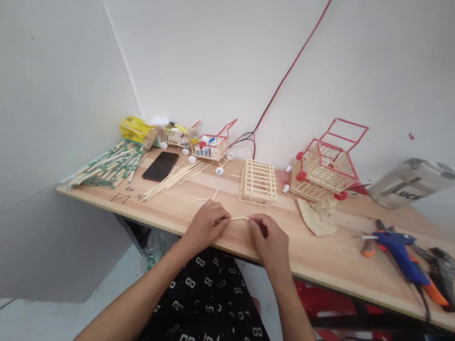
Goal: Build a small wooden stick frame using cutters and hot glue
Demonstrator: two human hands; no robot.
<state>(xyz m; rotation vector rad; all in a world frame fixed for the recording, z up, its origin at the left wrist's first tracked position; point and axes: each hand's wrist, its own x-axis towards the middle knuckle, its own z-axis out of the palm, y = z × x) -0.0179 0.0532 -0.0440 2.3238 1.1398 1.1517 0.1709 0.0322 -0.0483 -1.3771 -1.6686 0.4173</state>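
Note:
Both hands rest at the near edge of a wooden table [323, 265]. My left hand [205, 224] and my right hand [269, 240] are both closed in a pinch, each on one end of a thin wooden stick [239, 218] held level between them. Just beyond the hands stands an unpainted stick-built cage [258, 182]. Loose sticks [172, 181] lie in a fan to the left of it.
A black phone [161, 165], packs of sticks [109, 165] and small stick carts [212, 146] sit at the left. A red-framed stick cart [327, 164] stands at the right. A blue glue gun [400, 252] and pliers [445, 272] lie far right.

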